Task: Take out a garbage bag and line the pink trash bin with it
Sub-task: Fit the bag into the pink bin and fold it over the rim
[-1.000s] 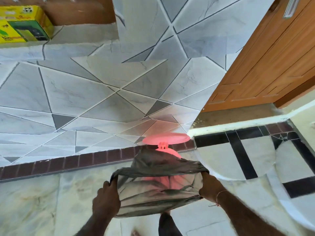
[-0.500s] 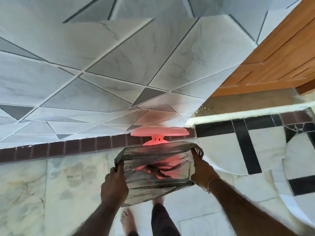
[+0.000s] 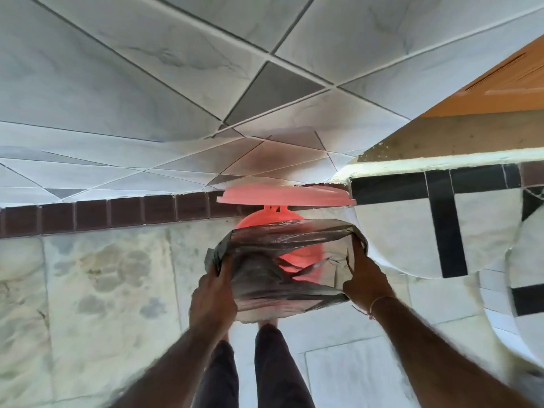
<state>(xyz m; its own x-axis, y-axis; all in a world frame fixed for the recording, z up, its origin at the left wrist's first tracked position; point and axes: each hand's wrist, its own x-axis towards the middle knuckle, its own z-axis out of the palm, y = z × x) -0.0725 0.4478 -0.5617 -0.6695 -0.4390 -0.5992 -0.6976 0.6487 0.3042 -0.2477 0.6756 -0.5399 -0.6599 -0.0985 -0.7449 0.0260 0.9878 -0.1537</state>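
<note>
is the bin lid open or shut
Open: the pink lid stands tipped up behind the pink bin, whose inside shows through the garbage bag.

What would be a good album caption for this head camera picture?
Both hands, left hand and right hand, hold a grey garbage bag open over the pink trash bin.

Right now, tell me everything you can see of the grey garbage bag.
The thin, translucent grey plastic garbage bag is crinkled and glossy, its mouth pulled wide open. The left hand grips its left edge and the right hand its right edge. It hangs over the round pink plastic trash bin, whose colour glows through the film. The bin's raised lid stands behind it.
</note>
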